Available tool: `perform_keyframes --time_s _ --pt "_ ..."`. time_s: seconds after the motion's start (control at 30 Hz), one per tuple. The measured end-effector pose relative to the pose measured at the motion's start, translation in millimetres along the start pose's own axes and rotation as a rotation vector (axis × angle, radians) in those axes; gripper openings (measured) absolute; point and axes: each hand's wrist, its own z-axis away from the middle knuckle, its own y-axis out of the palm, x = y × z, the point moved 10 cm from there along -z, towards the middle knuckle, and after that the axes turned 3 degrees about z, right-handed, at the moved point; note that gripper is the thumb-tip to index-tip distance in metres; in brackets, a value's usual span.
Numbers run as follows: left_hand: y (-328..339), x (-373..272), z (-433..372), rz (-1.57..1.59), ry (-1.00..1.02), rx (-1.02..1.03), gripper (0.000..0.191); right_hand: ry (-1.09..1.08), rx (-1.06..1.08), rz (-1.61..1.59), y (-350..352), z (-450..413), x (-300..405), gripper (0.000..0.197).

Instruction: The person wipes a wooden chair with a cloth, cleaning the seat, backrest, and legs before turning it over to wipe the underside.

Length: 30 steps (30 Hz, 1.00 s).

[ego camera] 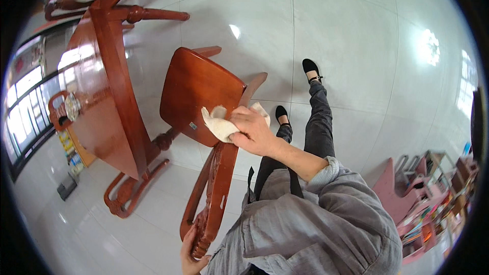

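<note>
A varnished reddish-brown wooden chair stands before me, its smooth seat (198,95) in the middle of the view and its carved backrest (221,175) reaching toward me. My right hand (254,131) holds a cream-coloured cloth (221,124) at the rear corner of the seat, by the foot of the backrest. Part of the cloth is hidden under the fingers. Down at the lower edge, my left hand (193,254) grips the top rail of the backrest. A small label (193,125) is stuck to the seat.
Left of the chair stands a glossy wooden table (103,122) with a glass object (72,107) on or beyond it. Another chair's back (124,194) is below its corner. A pink rack with clutter (416,202) is at right. Pale tiles (344,19) cover the floor.
</note>
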Motion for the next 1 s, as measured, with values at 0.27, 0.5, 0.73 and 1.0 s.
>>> perform_keyframes --time_s 0.27,0.5,0.73,1.0 --pt "74 -104 -13 -0.358 0.285 -0.233 0.061 0.003 0.219 -0.063 14 26 -8 0.027" --pt "116 -154 -50 -0.727 0.299 -0.435 0.046 0.122 0.44 -0.066 26 28 -45 0.034" --pt "115 -174 -54 -0.812 0.242 -0.578 0.035 0.425 0.424 -0.068 45 15 -168 0.028" --pt "120 -150 -54 -0.905 -0.035 -0.448 0.046 0.524 0.574 -0.156 34 60 -92 0.04"
